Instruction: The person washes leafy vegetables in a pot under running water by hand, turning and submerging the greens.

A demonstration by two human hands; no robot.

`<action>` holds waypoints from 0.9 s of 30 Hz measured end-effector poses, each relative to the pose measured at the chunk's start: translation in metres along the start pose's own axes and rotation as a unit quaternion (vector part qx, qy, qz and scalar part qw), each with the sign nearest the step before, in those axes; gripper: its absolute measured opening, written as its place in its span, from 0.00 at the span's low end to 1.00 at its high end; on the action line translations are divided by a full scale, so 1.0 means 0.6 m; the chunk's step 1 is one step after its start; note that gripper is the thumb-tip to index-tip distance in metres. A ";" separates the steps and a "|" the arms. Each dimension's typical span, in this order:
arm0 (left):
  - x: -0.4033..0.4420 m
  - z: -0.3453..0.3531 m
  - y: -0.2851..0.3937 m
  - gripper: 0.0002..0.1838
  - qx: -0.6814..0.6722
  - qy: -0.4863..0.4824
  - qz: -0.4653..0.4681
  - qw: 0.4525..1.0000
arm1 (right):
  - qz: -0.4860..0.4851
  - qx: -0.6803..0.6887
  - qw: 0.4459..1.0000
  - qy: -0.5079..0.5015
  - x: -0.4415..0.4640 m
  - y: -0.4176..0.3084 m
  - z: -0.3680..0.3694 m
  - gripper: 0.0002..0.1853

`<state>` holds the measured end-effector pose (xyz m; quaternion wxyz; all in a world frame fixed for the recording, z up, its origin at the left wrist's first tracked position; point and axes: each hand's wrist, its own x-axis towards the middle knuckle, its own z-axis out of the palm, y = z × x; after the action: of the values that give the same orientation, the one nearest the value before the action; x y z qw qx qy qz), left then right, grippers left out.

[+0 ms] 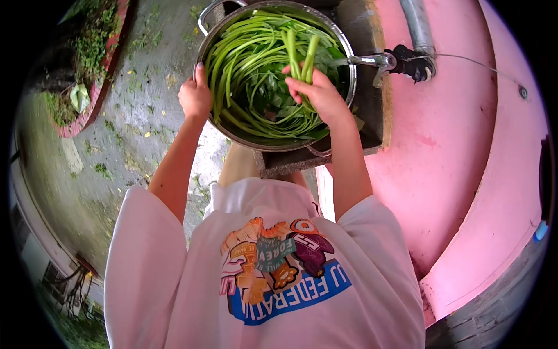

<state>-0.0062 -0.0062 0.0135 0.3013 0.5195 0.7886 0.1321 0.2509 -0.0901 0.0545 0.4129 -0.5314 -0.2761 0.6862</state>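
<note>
A wide metal pot (353, 75) with loop handles is filled with long green vegetable stalks and leaves (232, 64). At its left side, my left hand (196, 98) grips the rim, the thumb lying up along the edge. My right hand (321, 96) is over the right part of the pot, its fingers closed around a small bunch of thick green stalks (301, 58) that points upward. The lower ends of that bunch are hidden by my hand. Just right of it, a metal tap (372, 60) reaches over the pot's rim.
Under the pot is a dark stone sink (372, 116) with a rough edge. A pink wall (436, 151) with a grey pipe (417, 26) and a thin wire stands on the right. Wet concrete ground (145, 110) and a brick-edged plant bed (96, 107) lie to the left.
</note>
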 end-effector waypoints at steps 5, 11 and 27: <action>0.006 0.008 -0.007 0.36 0.006 0.012 0.028 1.000 | -0.028 0.263 0.964 0.025 0.005 -0.001 -0.047 0.15; 0.004 0.009 -0.007 0.35 -0.009 0.019 0.045 0.999 | -0.074 0.319 0.939 0.105 0.002 0.011 -0.081 0.13; 0.021 0.018 -0.031 0.37 -0.007 0.017 0.059 0.998 | -0.090 0.227 0.960 0.137 -0.001 0.001 -0.046 0.19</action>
<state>-0.0171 -0.0037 -0.0091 0.2831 0.5605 0.7607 0.1642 0.2773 -0.0928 0.0466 0.6164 -0.4855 -0.1010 0.6116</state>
